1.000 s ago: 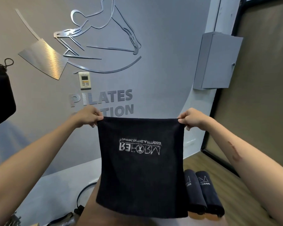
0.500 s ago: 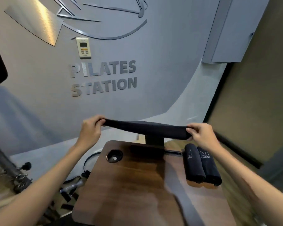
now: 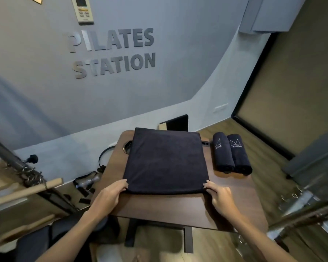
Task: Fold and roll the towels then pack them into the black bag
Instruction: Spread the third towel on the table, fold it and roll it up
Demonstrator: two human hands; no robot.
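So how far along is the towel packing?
Two rolled towels already sit on the wooden table. A third dark towel lies flat, left hand and right hand gripping its near corners. Rolling it and all the bagging remain; no bag is visible.

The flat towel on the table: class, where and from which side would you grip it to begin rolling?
Probably grip the towel at its two near corners, coming from the near edge, where the left hand and right hand already are. It lies flat and square, with clear length ahead to roll away.
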